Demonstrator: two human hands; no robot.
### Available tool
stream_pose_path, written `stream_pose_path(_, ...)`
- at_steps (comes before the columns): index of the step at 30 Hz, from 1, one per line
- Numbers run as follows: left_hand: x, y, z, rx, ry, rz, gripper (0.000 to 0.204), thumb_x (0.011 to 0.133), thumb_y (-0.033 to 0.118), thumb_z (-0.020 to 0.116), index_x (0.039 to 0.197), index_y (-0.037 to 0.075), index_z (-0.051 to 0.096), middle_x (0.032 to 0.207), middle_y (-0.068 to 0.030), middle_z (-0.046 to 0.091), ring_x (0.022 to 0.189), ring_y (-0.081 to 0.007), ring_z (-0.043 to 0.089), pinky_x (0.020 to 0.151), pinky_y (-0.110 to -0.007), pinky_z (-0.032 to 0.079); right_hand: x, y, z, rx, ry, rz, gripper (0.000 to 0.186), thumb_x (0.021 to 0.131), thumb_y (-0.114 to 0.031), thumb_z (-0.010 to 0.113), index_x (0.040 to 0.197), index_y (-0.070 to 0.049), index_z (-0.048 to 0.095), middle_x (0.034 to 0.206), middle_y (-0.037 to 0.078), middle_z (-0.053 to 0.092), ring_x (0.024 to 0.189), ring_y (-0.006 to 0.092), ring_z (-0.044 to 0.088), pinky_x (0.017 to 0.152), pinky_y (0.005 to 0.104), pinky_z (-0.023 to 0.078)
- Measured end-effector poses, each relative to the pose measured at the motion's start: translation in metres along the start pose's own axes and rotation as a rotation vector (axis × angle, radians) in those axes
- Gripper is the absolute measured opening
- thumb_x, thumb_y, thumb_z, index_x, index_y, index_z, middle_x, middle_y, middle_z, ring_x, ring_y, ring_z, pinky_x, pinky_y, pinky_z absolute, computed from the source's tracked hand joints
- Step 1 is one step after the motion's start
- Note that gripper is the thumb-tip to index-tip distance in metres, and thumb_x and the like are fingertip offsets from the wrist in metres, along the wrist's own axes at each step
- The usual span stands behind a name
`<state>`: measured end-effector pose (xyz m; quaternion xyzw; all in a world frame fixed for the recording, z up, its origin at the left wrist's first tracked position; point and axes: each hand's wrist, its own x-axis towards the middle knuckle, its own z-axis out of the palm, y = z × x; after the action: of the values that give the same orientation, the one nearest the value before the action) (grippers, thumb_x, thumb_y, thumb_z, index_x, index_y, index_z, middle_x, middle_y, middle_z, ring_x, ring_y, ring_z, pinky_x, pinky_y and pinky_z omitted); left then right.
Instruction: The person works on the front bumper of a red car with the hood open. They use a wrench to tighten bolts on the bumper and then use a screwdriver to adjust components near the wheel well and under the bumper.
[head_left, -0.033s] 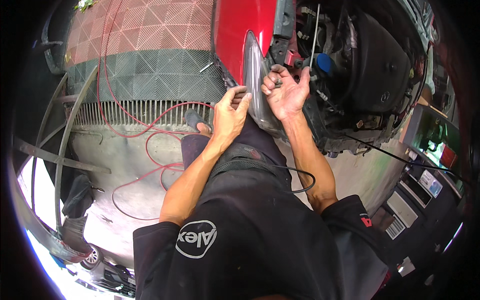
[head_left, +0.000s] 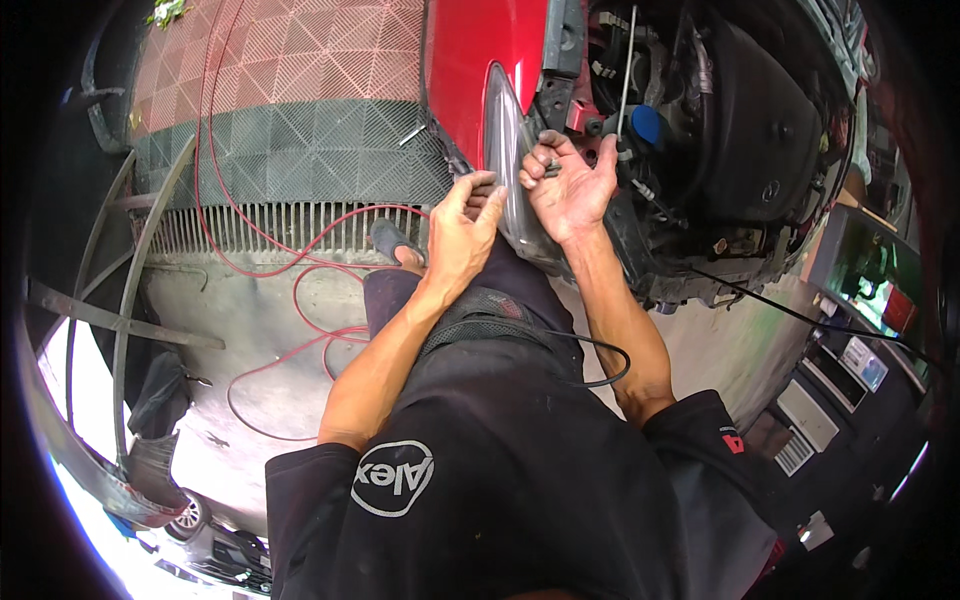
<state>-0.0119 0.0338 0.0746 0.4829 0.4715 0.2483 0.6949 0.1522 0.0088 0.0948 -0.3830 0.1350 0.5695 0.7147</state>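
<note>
Left hand (head_left: 461,232): nearly pinched, hold unclear | Right hand (head_left: 572,197): fingers curled round small dark-grey piece (head_left: 553,169) | loose curl could drop it

A car repair workshop: a red car (head_left: 460,70) stands at upper centre, its engine bay (head_left: 765,135) exposed; a red hose (head_left: 262,275) loops over the concrete floor (head_left: 240,325); another car (head_left: 225,545) shows lower left.
</note>
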Motion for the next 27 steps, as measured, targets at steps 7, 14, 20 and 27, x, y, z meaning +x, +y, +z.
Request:
stream_pose_path(7,0.014,0.023,0.021,0.495,-0.049,0.721,0.032,0.085,0.004,0.077,0.116,0.006,0.068,0.094,-0.0122,0.069,0.076,-0.0245,0.068,0.068,-0.032,0.055,-0.007,0.0,-0.003,0.069,-0.007,0.062,0.093,0.091,-0.085,0.034,0.108,0.004,0.058,0.096,0.017,0.06,0.093,0.0334,0.063,0.095,0.0471,0.051)
stream_pose_path(14,0.022,0.024,0.024,0.608,-0.082,0.648,0.029,0.086,0.011,0.076,0.113,0.004,0.067,0.097,-0.0132,0.068,0.085,-0.0333,0.07,0.071,-0.041,0.057,-0.014,0.001,0.004,0.039,-0.052,0.036,0.094,0.095,-0.081,0.029,0.115,0.006,0.058,0.109,0.024,0.064,0.106,0.036,0.065,0.1,0.048,0.052)
stream_pose_path(20,0.032,0.031,0.02,0.623,-0.255,0.672,0.022,0.087,0.012,0.075,0.104,0.004,0.063,0.104,-0.0146,0.066,0.092,-0.0342,0.069,0.073,-0.042,0.057,-0.012,0.002,-0.018,0.092,-0.084,0.062,0.072,0.101,-0.06,0.033,0.116,0.005,0.059,0.114,0.022,0.065,0.109,0.031,0.064,0.101,0.0439,0.051)
stream_pose_path(27,0.038,0.033,0.017,0.659,-0.349,0.701,0.028,0.087,0.008,0.075,0.111,0.004,0.061,0.109,-0.0145,0.065,0.093,-0.0345,0.068,0.074,-0.042,0.057,-0.012,0.005,-0.011,0.008,-0.077,0.037,0.036,0.1,-0.022,0.039,0.122,0.003,0.052,0.118,0.02,0.064,0.113,0.0289,0.064,0.105,0.043,0.05)
